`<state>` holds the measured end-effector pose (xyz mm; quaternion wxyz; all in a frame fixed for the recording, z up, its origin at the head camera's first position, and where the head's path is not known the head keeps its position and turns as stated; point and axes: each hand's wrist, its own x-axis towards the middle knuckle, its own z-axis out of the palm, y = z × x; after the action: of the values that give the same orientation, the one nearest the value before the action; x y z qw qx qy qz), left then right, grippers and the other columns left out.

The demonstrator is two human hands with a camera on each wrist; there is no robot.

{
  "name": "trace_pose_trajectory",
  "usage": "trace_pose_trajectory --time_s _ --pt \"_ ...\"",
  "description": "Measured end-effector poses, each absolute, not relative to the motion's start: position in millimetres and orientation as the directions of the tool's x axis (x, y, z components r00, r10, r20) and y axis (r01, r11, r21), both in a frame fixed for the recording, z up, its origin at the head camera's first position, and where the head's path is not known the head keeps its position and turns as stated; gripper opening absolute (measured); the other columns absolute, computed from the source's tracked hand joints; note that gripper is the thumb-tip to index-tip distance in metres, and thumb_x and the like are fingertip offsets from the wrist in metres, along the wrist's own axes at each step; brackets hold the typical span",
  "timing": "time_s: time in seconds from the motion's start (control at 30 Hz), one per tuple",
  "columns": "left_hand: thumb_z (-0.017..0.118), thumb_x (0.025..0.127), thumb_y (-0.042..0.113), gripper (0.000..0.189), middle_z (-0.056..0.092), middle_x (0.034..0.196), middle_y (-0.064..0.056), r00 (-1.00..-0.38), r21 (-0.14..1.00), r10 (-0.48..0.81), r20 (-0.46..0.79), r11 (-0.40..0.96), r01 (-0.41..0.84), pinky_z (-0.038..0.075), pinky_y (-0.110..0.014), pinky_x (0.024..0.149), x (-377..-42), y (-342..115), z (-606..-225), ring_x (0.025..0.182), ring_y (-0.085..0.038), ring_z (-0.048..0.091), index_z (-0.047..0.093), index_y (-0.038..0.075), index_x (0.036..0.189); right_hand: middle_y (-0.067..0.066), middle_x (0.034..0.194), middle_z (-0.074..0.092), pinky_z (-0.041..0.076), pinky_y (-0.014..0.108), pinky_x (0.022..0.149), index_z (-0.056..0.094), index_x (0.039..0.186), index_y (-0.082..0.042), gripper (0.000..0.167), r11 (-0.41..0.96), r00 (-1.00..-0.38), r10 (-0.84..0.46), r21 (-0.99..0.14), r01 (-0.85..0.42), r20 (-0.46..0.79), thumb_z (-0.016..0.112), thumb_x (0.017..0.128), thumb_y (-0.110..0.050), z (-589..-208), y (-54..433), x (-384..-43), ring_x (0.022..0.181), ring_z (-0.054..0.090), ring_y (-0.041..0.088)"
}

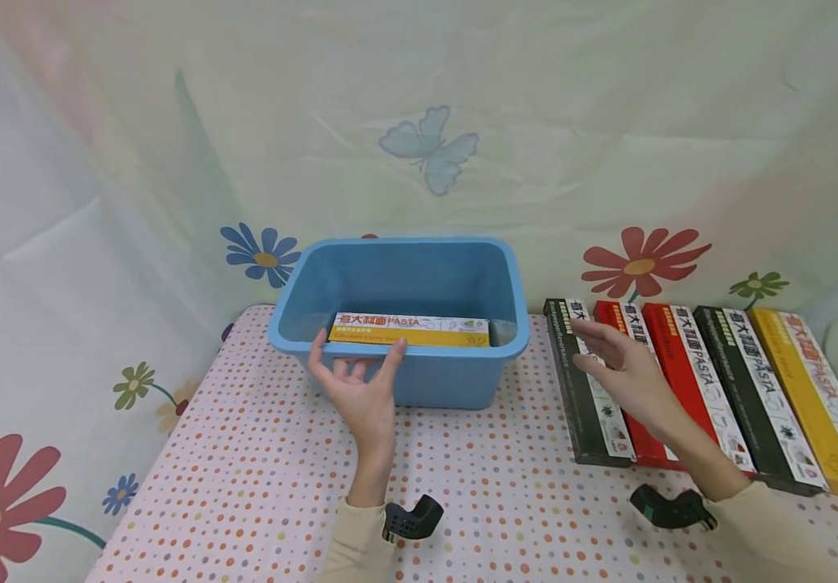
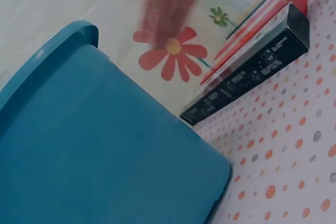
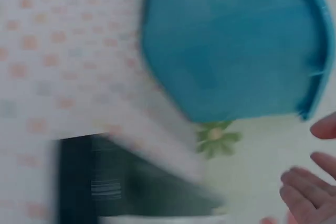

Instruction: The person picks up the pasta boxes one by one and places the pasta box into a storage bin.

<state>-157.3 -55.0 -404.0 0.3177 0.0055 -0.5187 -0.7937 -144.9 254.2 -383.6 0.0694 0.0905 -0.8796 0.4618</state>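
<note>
Black and long, the leftmost pasta box (image 1: pixel 584 398) lies on the counter (image 1: pixel 477 478) pointing away, below the nearer right hand (image 1: pixel 626 376), fingers and thumb apart and empty, while the left hand (image 1: pixel 360 397) holds the blue tub (image 1: pixel 448 385).

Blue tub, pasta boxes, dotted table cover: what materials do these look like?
Blue tub: likely moulded plastic, smooth with soft sheen; uniform colour, rounded corners, one-piece rim.
Pasta boxes: probably printed cardboard, smooth; crisp folded-looking edges, flat panels.
Dotted table cover: looks matte, lies flat; fabric or vinyl, can't tell.
</note>
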Motion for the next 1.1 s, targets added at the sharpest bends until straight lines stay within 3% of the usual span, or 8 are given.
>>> trace_pose_trajectory --time_s 0.1,0.23,0.4,0.5,0.6,0.73,0.93,1.1 --pt "0.087 0.082 -0.002 0.098 0.058 0.128 -0.02 -0.804 0.824 -0.503 0.317 -0.274 0.496 0.065 -0.037 0.086 -157.3 -54.0 -402.3 0.101 -0.035 0.068 0.025 0.013 0.156 0.034 0.156 0.042 0.053 0.036 0.109 0.038 0.156 0.007 0.058 0.6 -0.988 -0.012 -0.789 -0.132 0.156 0.06 0.106 -0.011 -408.5 258.5 -132.9 0.141 0.043 0.055" --pt "0.086 0.082 -0.002 0.097 0.057 0.124 -0.019 -0.809 0.835 -0.504 0.303 -0.269 0.48 0.065 -0.033 0.083 -156.9 -53.8 -401.0 0.095 -0.03 0.065 0.025 0.014 0.156 0.039 0.156 0.037 0.041 0.072 0.108 0.033 0.157 0.009 0.064 0.638 -0.993 0.073 -0.77 -0.021 0.088 0.062 0.103 -0.01 -431.3 259.0 -120.9 0.141 0.038 0.06" --pt "0.085 0.083 -0.002 0.094 0.058 0.123 -0.019 -0.809 0.84 -0.502 0.305 -0.259 0.477 0.064 -0.031 0.082 -156.7 -54.3 -401.9 0.094 -0.03 0.063 0.026 0.013 0.155 0.041 0.153 0.039 0.042 0.066 0.109 0.032 0.156 0.012 0.063 0.628 -0.986 0.151 -0.777 0.037 0.075 0.06 0.102 -0.006 -443.0 257.6 -111.8 0.14 0.04 0.059" --pt "0.085 0.084 -0.002 0.093 0.057 0.125 -0.019 -0.809 0.836 -0.5 0.31 -0.262 0.482 0.063 -0.032 0.083 -156.8 -54.5 -403.3 0.097 -0.03 0.064 0.026 0.012 0.155 0.039 0.155 0.039 0.047 0.047 0.111 0.032 0.157 0.011 0.063 0.604 -0.98 0.188 -0.794 0.069 0.058 0.06 0.103 -0.009 -443.5 258.2 -109.8 0.141 0.042 0.056" --pt "0.085 0.085 0.0 0.092 0.057 0.126 -0.018 -0.807 0.833 -0.502 0.311 -0.265 0.486 0.062 -0.032 0.082 -156.7 -54.9 -404.0 0.098 -0.029 0.063 0.026 0.013 0.155 0.037 0.158 0.036 0.045 0.042 0.112 0.029 0.159 0.009 0.068 0.571 -0.979 0.205 -0.813 0.114 0.007 0.062 0.104 -0.012 -441.5 257.8 -109.4 0.144 0.04 0.053" --pt "0.085 0.085 0.0 0.091 0.058 0.125 -0.018 -0.804 0.825 -0.501 0.32 -0.27 0.496 0.062 -0.033 0.082 -156.7 -55.3 -403.9 0.095 -0.028 0.062 0.027 0.013 0.154 0.035 0.161 0.031 0.04 0.054 0.114 0.022 0.161 0.008 0.077 0.554 -0.976 0.212 -0.817 0.162 -0.05 0.066 0.102 -0.014 -439.4 254.6 -106.7 0.147 0.035 0.051" --pt "0.083 0.086 -0.001 0.089 0.057 0.128 -0.018 -0.807 0.816 -0.488 0.332 -0.28 0.506 0.064 -0.033 0.086 -156.0 -55.5 -404.0 0.101 -0.03 0.065 0.027 0.012 0.153 0.036 0.162 0.03 0.043 0.044 0.115 0.018 0.16 0.012 0.086 0.573 -0.976 0.219 -0.807 0.142 -0.017 0.073 0.098 -0.013 -445.9 245.1 -95.5 0.146 0.038 0.052" --pt "0.083 0.086 -0.002 0.088 0.056 0.129 -0.018 -0.807 0.811 -0.484 0.338 -0.286 0.511 0.064 -0.034 0.087 -155.0 -55.4 -404.0 0.104 -0.032 0.066 0.027 0.012 0.153 0.038 0.157 0.03 0.049 0.053 0.107 0.019 0.158 0.015 0.096 0.617 -0.97 0.241 -0.777 0.124 0.037 0.081 0.091 -0.014 -454.2 234.1 -91.5 0.133 0.042 0.051"
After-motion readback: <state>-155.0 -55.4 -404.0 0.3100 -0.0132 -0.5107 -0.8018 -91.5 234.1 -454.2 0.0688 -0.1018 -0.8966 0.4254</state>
